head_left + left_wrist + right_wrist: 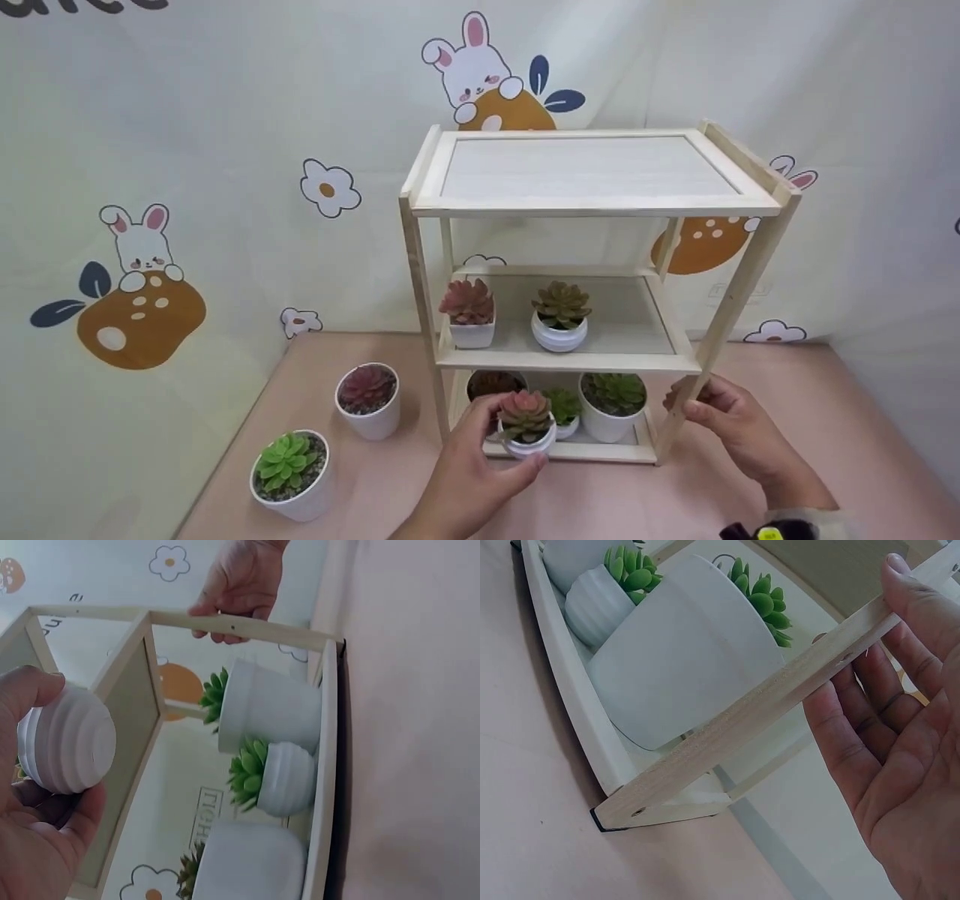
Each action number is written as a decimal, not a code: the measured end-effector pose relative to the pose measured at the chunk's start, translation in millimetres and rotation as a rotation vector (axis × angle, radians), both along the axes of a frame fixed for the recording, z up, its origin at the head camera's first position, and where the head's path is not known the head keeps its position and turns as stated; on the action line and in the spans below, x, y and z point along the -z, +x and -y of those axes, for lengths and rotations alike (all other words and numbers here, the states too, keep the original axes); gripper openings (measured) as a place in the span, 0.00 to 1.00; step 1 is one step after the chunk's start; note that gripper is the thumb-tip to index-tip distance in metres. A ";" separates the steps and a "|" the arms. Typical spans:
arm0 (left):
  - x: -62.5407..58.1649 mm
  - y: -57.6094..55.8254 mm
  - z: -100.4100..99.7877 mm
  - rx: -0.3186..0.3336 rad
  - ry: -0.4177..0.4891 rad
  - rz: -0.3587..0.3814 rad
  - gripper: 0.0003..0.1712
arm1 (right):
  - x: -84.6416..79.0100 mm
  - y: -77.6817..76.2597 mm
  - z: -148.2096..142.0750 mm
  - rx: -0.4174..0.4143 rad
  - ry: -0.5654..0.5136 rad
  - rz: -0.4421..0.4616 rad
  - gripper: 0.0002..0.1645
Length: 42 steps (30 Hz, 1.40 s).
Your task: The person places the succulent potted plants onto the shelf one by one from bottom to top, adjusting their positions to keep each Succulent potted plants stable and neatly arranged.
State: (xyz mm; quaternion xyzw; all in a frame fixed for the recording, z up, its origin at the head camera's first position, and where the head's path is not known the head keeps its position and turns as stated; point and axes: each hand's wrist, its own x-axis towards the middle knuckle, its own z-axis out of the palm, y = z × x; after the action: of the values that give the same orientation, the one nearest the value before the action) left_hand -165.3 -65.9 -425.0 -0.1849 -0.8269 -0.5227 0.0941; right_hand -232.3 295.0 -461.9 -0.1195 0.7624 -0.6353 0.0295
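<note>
Sitting leftmost on the pink table (367, 487) are a bright-green potted succulent (285, 461) and, beyond it, a dark-red one (367, 388). Next, the left hand (474, 474) grasps a small pink-tipped succulent (525, 416) in a ribbed white pot (79, 742), held in the air before the wooden rack (600, 211); the right hand (739, 427) grips the rack's right front post (733, 296).
</note>
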 end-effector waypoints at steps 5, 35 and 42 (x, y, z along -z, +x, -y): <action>-7.7 -2.9 -19.1 0.001 0.015 0.038 0.37 | 0.4 -0.9 0.0 -0.018 -0.011 -0.014 0.15; -56.4 -14.6 -108.1 -0.074 0.032 -0.114 0.37 | -0.1 -0.4 -3.8 -0.141 -0.093 -0.088 0.14; -63.2 -20.4 -121.4 -0.125 -0.009 -0.050 0.37 | -1.7 1.5 -3.9 -0.094 -0.112 -0.054 0.16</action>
State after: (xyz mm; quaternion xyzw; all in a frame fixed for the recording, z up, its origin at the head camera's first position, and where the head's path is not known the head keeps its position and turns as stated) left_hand -185.7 55.5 -361.8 -0.1465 -0.8364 -0.5075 0.1464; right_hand -230.8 298.8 -460.2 -0.1738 0.7199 -0.6712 0.0322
